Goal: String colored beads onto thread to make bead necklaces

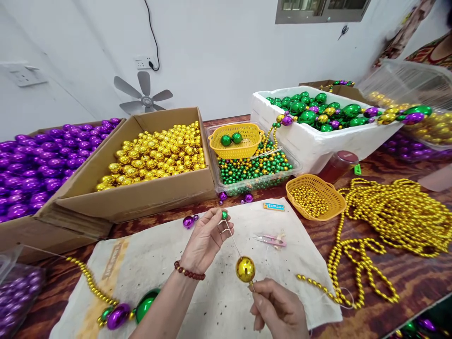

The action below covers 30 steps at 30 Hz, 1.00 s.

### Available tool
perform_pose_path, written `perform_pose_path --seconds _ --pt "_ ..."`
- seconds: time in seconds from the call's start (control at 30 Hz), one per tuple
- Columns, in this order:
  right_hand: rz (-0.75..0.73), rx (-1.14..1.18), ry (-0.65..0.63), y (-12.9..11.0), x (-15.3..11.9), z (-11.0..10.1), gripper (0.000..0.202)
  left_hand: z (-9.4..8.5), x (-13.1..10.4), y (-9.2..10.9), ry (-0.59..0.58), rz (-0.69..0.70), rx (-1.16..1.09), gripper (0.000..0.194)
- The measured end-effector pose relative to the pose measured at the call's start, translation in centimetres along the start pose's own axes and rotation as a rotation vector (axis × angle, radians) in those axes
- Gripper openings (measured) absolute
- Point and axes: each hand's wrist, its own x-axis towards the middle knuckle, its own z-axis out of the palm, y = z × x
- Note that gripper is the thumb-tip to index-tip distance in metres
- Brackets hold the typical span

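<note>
My left hand (203, 240), with a brown bead bracelet at the wrist, pinches a small green bead (224, 214) above the cloth. From that bead a taut pale string (233, 239) slants down into a large shiny gold ball (245, 269). Just below the ball, my right hand (278, 308) is closed in a pinch on the string's lower part, by a tiny gold bead (251, 284). Partly behind my left forearm lies a strung section with a green ball (146, 305), a purple ball (119, 316) and a gold bead chain (88, 278).
Pink-handled thread snips (271, 240) lie on the white cloth (148, 254). Behind stand a box of gold balls (158, 157), a clear tub of green beads (243, 172) and a foam box (296, 136). A yellow basket (339, 202) and gold bead strands (399, 216) are at right.
</note>
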Motion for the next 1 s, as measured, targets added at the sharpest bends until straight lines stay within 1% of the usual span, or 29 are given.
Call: perform_pose_path --seconds 0.1,0.23,0.3,0.47,0.67,0.8,0.9,1.0 --pt "0.005 -0.005 -0.016 0.0 -0.1 -0.1 0.029 -0.1 0.0 -0.1 0.036 -0.028 -0.076 0.010" --pt "0.017 0.002 -0.034 0.0 -0.1 0.0 0.030 0.0 0.0 -0.2 0.141 -0.094 -0.182 0.008" --pt "0.016 0.005 -0.038 0.1 0.0 0.1 0.031 0.2 -0.1 -0.3 0.173 -0.109 -0.210 0.009" --pt "0.028 0.024 -0.033 0.2 -0.1 0.3 0.032 0.7 -0.2 -0.4 0.186 -0.106 -0.231 0.010" --pt "0.014 -0.002 -0.054 0.3 -0.1 0.2 0.030 0.8 -0.3 -0.5 0.242 -0.140 -0.264 0.013" --pt "0.051 0.001 -0.045 0.3 -0.1 0.3 0.029 0.5 -0.2 -0.7 0.233 -0.116 -0.253 0.010" --pt "0.080 0.009 -0.038 0.3 -0.2 0.4 0.029 0.3 -0.1 -1.0 0.194 -0.054 -0.218 0.006" --pt "0.086 0.012 -0.032 0.6 0.0 0.5 0.028 0.4 -0.7 -1.6 0.124 0.056 -0.043 0.013"
